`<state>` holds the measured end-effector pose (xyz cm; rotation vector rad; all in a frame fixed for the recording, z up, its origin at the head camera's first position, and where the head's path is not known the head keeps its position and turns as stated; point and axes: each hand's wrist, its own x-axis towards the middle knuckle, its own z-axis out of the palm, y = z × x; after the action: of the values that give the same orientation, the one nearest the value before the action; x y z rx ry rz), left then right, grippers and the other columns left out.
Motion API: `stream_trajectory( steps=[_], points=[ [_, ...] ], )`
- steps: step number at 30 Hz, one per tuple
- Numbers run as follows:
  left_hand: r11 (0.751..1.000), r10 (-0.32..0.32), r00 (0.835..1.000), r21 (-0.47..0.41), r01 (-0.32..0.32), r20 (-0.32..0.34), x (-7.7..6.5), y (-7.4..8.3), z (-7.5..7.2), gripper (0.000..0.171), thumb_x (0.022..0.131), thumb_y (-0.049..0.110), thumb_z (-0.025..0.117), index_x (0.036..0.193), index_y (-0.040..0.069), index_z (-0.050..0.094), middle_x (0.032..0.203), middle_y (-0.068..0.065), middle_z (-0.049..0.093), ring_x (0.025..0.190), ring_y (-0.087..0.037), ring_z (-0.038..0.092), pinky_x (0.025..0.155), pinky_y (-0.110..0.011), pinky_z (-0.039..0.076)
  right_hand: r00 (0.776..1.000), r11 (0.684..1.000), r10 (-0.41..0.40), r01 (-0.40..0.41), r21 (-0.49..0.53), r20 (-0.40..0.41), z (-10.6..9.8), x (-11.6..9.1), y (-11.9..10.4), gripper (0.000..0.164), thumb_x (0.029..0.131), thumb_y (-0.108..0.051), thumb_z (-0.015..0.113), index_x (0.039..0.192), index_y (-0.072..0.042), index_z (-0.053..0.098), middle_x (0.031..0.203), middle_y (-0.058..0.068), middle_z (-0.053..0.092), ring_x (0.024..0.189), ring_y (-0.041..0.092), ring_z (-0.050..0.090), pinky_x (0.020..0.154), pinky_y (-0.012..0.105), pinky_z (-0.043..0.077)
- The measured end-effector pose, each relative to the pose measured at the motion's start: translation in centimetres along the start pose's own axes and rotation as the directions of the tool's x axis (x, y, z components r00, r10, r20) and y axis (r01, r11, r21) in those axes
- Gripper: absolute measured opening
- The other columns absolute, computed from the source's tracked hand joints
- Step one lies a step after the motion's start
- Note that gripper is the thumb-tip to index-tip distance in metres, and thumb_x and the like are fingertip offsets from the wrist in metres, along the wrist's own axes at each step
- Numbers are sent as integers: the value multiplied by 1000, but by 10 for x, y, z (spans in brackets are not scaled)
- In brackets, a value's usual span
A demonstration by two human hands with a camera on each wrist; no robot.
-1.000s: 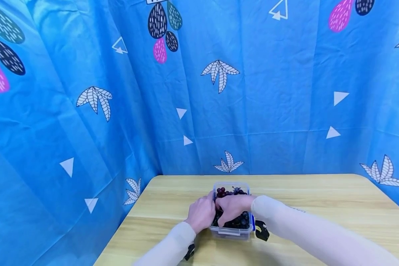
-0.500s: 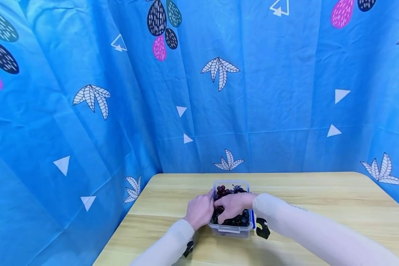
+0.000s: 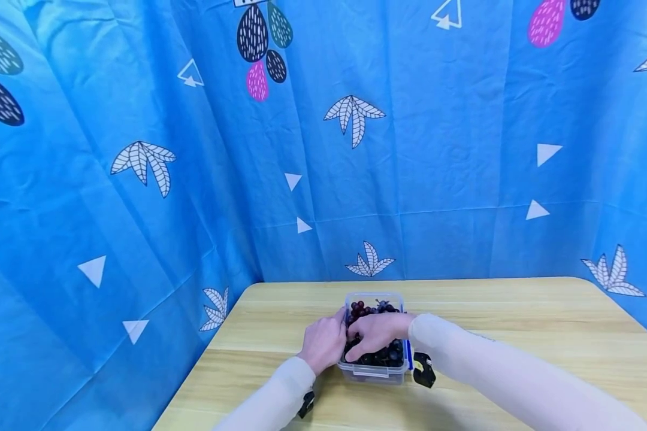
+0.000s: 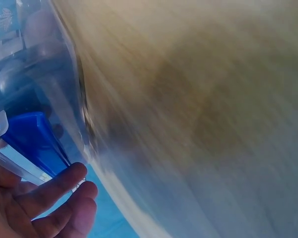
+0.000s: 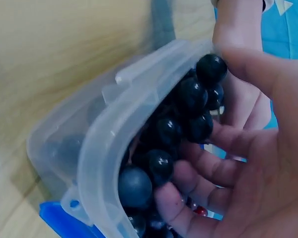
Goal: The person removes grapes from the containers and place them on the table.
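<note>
A clear plastic container (image 3: 377, 378) filled with grapes stands on the table. Dark grapes (image 3: 390, 353) lie in its near part, and reddish grapes (image 3: 358, 309) show toward its far end. My left hand (image 3: 322, 345) holds the container's left side; in the left wrist view its fingers (image 4: 54, 191) lie curled beside a blue latch (image 4: 35, 139). My right hand (image 3: 376, 333) reaches over the rim into the container. Seen from the right wrist, its thumb and fingers (image 5: 181, 210) close around dark grapes (image 5: 192, 94). The grapes under the palm are partly hidden.
The container stands on a pale wooden table (image 3: 490, 305). A blue patterned curtain (image 3: 437, 167) hangs behind the table and along its left side. Another blue latch (image 5: 64, 220) juts from the container in the right wrist view.
The right thumb has shifted slightly left over the dark grapes near the container's near left corner. The left hand keeps its place on the container's side. The head view has shifted slightly.
</note>
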<state>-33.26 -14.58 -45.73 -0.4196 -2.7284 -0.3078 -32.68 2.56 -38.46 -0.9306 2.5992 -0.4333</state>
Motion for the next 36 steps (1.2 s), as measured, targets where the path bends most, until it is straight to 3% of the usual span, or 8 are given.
stream_trajectory(
  steps=[3,7,18,27,32,36],
  points=[
    [1000,-8,1000,-8,8,6,1,-1,1,39,104,22,44,139,16,60,84,-9,73,75,-28,70,55,-42,51,999,999,-27,29,43,-41,2,1,0,26,88,-49,71,89,-23,65,85,-11,63,78,8,57,76,28,48],
    [1000,-7,1000,-4,7,4,1,-1,2,39,104,23,44,139,17,60,84,-9,73,75,-28,70,55,-42,51,995,997,-35,42,69,-94,5,3,0,19,88,-36,74,82,-21,63,80,-11,61,75,8,55,73,27,47],
    [999,27,1000,30,-27,14,6,-1,-3,41,103,27,45,139,14,62,68,-3,63,61,-20,61,48,-35,42,987,993,-57,71,92,-148,5,7,3,10,86,-16,69,81,-19,61,80,-8,62,74,8,56,73,26,48],
    [999,22,1000,25,-22,9,4,-2,-3,40,103,26,46,137,15,64,71,-7,67,64,-23,64,48,-35,42,982,987,-95,115,111,-165,4,4,4,15,90,-8,64,77,-17,63,72,-9,59,66,7,53,68,24,46],
    [1000,2,1000,-6,-2,1,3,-3,-1,41,104,26,45,138,16,63,80,-11,72,67,-25,66,50,-35,44,971,982,-108,137,128,-215,3,3,7,18,89,-10,65,72,-16,62,63,-9,54,58,8,50,63,24,44],
    [1000,-8,1000,-2,8,4,3,-2,-1,41,104,27,45,139,17,63,78,-11,71,69,-27,68,51,-36,45,965,977,-103,145,159,-242,3,2,7,8,88,-9,67,82,-15,64,63,-8,51,58,8,48,62,24,43]
  ],
)
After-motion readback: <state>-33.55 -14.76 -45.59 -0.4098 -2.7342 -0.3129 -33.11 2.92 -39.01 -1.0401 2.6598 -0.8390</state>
